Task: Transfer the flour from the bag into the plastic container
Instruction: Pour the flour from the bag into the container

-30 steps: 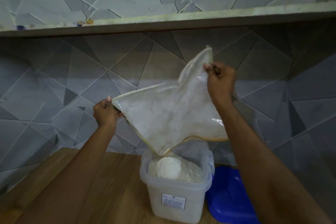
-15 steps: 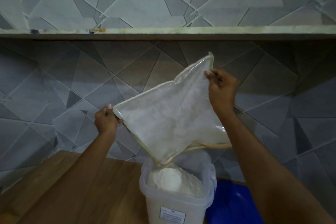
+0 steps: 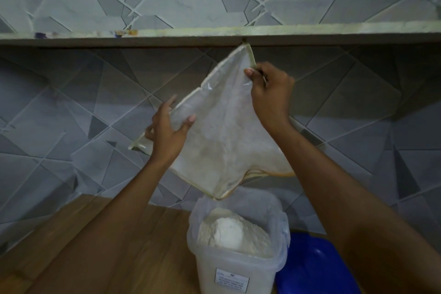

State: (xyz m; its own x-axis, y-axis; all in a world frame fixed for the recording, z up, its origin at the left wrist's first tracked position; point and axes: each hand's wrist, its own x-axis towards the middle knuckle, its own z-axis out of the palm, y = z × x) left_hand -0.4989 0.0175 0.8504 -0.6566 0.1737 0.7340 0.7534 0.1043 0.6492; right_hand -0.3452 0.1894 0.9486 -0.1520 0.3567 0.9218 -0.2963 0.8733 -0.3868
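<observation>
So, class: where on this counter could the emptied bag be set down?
Free: the bare wooden counter left of the plastic container, out to the tiled wall. Crowded: right of the container, where the blue lid lies against it.

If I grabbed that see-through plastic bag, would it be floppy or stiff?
Probably floppy: the clear plastic bag sags and creases between the left hand and right hand. Likely light too, since it looks nearly empty, with the white flour heaped in the translucent plastic container below. It may feel dusty and slippery.
</observation>
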